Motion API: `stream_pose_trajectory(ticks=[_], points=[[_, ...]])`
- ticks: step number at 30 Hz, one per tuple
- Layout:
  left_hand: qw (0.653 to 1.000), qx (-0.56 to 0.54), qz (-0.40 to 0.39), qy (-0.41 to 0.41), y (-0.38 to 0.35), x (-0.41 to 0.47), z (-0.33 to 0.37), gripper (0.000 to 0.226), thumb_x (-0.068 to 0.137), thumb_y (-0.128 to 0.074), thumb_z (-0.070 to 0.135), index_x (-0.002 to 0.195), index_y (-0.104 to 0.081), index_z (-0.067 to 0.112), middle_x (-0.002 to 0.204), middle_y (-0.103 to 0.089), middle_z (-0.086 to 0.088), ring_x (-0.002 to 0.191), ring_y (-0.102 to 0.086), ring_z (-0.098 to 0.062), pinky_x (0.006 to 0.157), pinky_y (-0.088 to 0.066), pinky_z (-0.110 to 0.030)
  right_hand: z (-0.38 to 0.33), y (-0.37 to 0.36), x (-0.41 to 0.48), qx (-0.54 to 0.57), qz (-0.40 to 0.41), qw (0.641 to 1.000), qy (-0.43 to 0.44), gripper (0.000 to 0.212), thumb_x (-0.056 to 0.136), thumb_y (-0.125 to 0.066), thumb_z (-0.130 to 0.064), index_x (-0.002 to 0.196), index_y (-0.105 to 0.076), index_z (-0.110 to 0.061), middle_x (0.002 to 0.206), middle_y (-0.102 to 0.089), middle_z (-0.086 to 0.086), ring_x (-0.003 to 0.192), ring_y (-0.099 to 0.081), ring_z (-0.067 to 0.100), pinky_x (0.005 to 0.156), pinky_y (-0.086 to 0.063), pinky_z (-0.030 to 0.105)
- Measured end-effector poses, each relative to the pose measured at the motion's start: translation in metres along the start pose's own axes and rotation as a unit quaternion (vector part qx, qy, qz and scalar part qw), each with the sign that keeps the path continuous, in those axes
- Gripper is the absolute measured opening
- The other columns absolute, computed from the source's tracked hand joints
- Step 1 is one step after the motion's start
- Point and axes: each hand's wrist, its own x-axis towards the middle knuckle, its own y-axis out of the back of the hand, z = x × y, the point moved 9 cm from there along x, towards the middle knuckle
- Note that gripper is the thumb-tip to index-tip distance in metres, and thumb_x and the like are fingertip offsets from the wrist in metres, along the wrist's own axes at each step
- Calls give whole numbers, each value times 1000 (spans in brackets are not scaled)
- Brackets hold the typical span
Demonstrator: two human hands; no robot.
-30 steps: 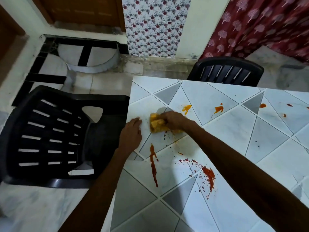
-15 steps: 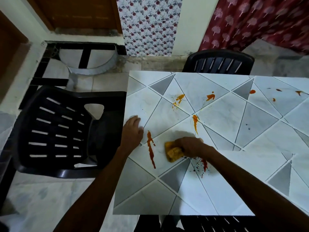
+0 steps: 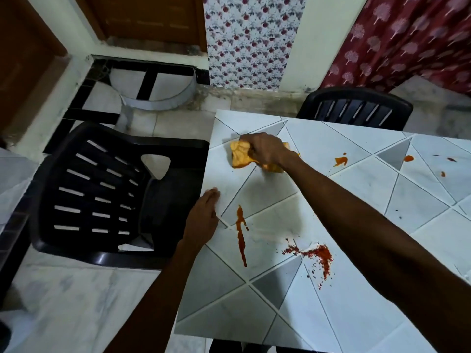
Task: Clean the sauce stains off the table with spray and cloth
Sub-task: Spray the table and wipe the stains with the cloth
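My right hand (image 3: pixel 265 150) grips a crumpled yellow-orange cloth (image 3: pixel 240 155) and presses it on the white tiled table (image 3: pixel 356 314) near its far left corner. My left hand (image 3: pixel 202 220) rests flat on the table's left edge, fingers together, holding nothing. A long red sauce streak (image 3: pixel 240 236) runs just right of my left hand. A smeared red splatter (image 3: pixel 319 254) lies nearer me, under my right forearm. Smaller orange-red blobs (image 3: pixel 341 161) dot the far right of the table. No spray bottle is in view.
A black plastic chair (image 3: pixel 102 192) stands tight against the table's left edge. A second black chair (image 3: pixel 355 109) sits at the far side. Marble floor surrounds the table, with patterned curtains (image 3: pixel 251 39) and a wall behind.
My right hand swept the cloth from the table's middle up to the far left corner. The orange streak and blob there are wiped away. My left hand stayed at the edge.
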Motion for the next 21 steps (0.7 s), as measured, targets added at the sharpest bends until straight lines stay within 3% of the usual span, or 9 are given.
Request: stream_pose_trajectory(ticks=[4, 8, 11, 14, 17, 21], points=[[999, 22, -18, -39, -3, 1, -3, 63, 89, -57, 0, 149, -39, 10, 158, -31, -8, 146, -29, -24, 120, -23, -35, -15, -32, 31, -15, -41, 999, 4, 44, 94, -59, -22, 138, -56, -22, 136, -61, 11, 125, -56, 33, 93, -44, 36], [999, 29, -18, -41, -2, -1, 3, 65, 87, -58, -2, 148, -40, 10, 159, -30, -5, 147, -26, -21, 119, -29, -37, -8, -69, 19, -8, -106, 994, 6, 54, 94, -62, -27, 146, -49, -21, 144, -56, 14, 132, -53, 34, 107, -43, 40], [998, 41, -18, -34, -3, -1, 6, 66, 87, -59, -1, 149, -39, 11, 159, -30, -5, 148, -24, -22, 120, -27, -38, 1, -82, -14, -4, -156, 988, 1, 55, 96, -61, -27, 149, -46, -20, 151, -49, 12, 138, -46, 32, 111, -37, 37], [998, 59, -23, -23, -4, -1, 10, 67, 87, -60, 0, 149, -38, 12, 159, -29, -5, 148, -23, -21, 120, -21, -32, 16, -104, -56, 1, -188, 982, -2, 45, 98, -59, -20, 143, -53, -23, 147, -53, 10, 135, -50, 31, 106, -40, 36], [997, 65, -31, -22, -2, -3, 13, 67, 85, -62, -1, 148, -40, 9, 158, -31, -7, 148, -25, -23, 120, -23, -34, 32, -130, -99, -10, -217, 976, -15, 51, 98, -59, -17, 147, -49, -25, 146, -54, 8, 132, -52, 30, 107, -41, 38], [997, 69, -22, 6, 0, 2, 18, 53, 90, -57, 0, 142, -47, 2, 154, -38, -11, 145, -32, -24, 116, -20, -26, 41, -152, -154, 0, -220, 975, -22, 45, 99, -59, -25, 143, -52, -28, 139, -60, 4, 126, -57, 26, 105, -45, 37]])
